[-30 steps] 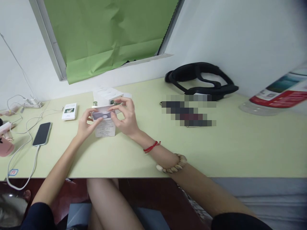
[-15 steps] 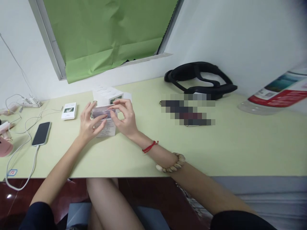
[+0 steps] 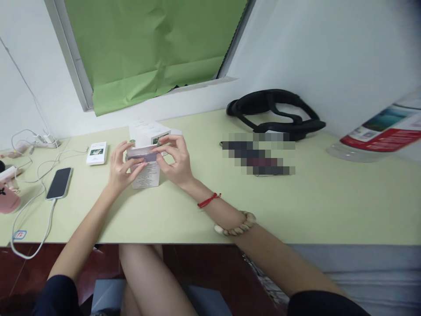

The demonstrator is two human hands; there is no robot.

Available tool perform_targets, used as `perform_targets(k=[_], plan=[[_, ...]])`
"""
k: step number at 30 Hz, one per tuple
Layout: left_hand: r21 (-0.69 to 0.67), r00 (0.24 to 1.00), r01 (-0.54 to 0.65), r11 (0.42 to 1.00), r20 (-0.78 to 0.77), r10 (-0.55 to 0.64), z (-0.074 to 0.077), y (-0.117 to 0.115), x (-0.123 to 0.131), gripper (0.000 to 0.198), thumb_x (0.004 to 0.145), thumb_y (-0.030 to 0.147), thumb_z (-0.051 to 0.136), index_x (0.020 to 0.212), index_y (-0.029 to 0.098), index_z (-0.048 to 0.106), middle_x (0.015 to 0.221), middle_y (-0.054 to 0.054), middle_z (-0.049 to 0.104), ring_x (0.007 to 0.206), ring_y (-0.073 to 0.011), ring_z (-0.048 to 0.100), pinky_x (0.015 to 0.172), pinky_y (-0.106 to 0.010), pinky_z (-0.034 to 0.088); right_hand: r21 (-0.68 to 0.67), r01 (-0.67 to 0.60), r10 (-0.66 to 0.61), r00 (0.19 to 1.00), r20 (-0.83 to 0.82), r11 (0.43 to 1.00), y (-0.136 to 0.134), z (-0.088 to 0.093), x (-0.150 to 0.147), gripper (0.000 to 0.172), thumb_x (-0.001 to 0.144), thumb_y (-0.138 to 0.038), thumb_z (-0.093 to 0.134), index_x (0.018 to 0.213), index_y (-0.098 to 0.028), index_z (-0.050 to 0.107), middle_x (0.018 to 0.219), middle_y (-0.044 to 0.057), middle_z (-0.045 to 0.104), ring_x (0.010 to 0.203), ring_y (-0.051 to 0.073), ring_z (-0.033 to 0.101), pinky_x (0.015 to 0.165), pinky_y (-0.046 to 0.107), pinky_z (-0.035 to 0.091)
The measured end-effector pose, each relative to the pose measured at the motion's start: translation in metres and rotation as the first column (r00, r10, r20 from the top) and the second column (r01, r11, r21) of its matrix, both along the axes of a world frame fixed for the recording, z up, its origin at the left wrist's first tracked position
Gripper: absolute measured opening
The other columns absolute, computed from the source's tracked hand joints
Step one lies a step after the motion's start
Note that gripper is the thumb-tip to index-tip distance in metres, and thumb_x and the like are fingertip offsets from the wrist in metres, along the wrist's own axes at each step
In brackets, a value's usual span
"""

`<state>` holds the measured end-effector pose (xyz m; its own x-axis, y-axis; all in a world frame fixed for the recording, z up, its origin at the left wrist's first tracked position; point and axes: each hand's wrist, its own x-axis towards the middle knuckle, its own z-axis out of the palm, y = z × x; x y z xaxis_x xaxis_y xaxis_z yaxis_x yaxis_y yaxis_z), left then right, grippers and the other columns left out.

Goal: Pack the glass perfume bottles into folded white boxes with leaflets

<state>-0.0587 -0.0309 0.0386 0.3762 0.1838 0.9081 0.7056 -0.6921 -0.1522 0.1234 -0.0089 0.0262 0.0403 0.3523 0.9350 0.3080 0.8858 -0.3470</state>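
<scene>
A small white cardboard box (image 3: 146, 177) with fine print on its near side stands on the table. My left hand (image 3: 122, 166) grips its left side, the thumb and fingers pinched at the top edge. On the right side, my right hand (image 3: 174, 160) pinches the same top edge with thumb and fingers. Between the hands the upper part of the box shows a pale, shadowed flap or opening; what is inside cannot be made out. Right behind it lie more white boxes (image 3: 148, 130), one with a dark picture on its end.
Left of the hands lie a white box (image 3: 97, 153) with a picture and a phone (image 3: 59, 183) on a white cable. A power strip (image 3: 46, 142) and a pink cup (image 3: 9, 199) are farther left. A black headset (image 3: 276, 112) and a large labelled bottle (image 3: 381, 131) stand right.
My right fingers have shifted slightly at the box's top edge, and a white flap there shows more. The whole view has moved a little; both hands remain on the box.
</scene>
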Motion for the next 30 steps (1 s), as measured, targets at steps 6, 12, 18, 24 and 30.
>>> perform_targets(k=[6, 12, 18, 24, 30], plan=[[-0.05, 0.989, -0.102, 0.994, 0.106, 0.106, -0.009, -0.001, -0.005, 0.032, 0.084, 0.046, 0.066, 0.099, 0.019, 0.057, 0.12, -0.013, 0.054, 0.114, -0.0248, 0.054, 0.087, -0.038, 0.049, 0.067, 0.042, -0.042, 0.999, 0.008, 0.997, 0.001, -0.001, 0.002, 0.018, 0.083, -0.018, 0.054, 0.081, -0.021, 0.071, 0.088, 0.006, 0.048, 0.082, 0.02, 0.056, 0.073, 0.038, 0.05], [-0.154, 0.986, -0.118, 0.981, 0.1, 0.134, -0.009, -0.004, -0.005, 0.033, 0.087, 0.047, 0.062, 0.104, 0.02, 0.061, 0.126, -0.014, 0.05, 0.119, -0.0263, 0.05, 0.09, -0.038, 0.046, 0.072, 0.113, -0.119, 0.988, 0.096, 0.991, -0.003, -0.003, 0.0, 0.022, 0.085, -0.021, 0.054, 0.092, -0.024, 0.074, 0.085, 0.007, 0.059, 0.081, 0.021, 0.058, 0.071, 0.037, 0.051], [-0.154, 0.991, -0.097, 0.983, 0.075, 0.109, -0.012, -0.006, 0.003, 0.023, 0.095, 0.034, 0.05, 0.098, 0.02, 0.069, 0.122, -0.012, 0.05, 0.116, -0.0234, 0.049, 0.088, -0.036, 0.044, 0.183, 0.097, -0.114, 0.99, 0.083, 0.978, -0.006, -0.002, -0.004, 0.016, 0.086, -0.018, 0.057, 0.087, -0.024, 0.072, 0.074, 0.003, 0.067, 0.071, 0.02, 0.059, 0.069, 0.037, 0.048], [-0.088, 0.99, -0.101, 0.991, 0.089, 0.109, -0.012, -0.007, 0.008, 0.024, 0.095, 0.031, 0.051, 0.094, 0.024, 0.074, 0.118, -0.01, 0.048, 0.111, -0.0209, 0.048, 0.084, -0.033, 0.043, 0.027, 0.016, -0.014, 0.998, -0.06, 1.0, -0.009, 0.001, -0.005, 0.022, 0.086, -0.025, 0.059, 0.107, -0.024, 0.065, 0.082, 0.003, 0.066, 0.073, 0.02, 0.059, 0.069, 0.036, 0.05], [-0.059, 0.988, -0.135, 0.989, 0.068, 0.139, -0.009, -0.005, 0.007, 0.022, 0.093, 0.031, 0.055, 0.09, 0.024, 0.075, 0.114, -0.01, 0.048, 0.104, -0.02, 0.047, 0.078, -0.031, 0.041, -0.129, -0.129, 0.122, 0.991, -0.06, 0.983, -0.009, 0.008, -0.003, 0.02, 0.094, -0.033, 0.053, 0.095, -0.023, 0.07, 0.098, 0.006, 0.069, 0.095, 0.022, 0.064, 0.082, 0.037, 0.052]])
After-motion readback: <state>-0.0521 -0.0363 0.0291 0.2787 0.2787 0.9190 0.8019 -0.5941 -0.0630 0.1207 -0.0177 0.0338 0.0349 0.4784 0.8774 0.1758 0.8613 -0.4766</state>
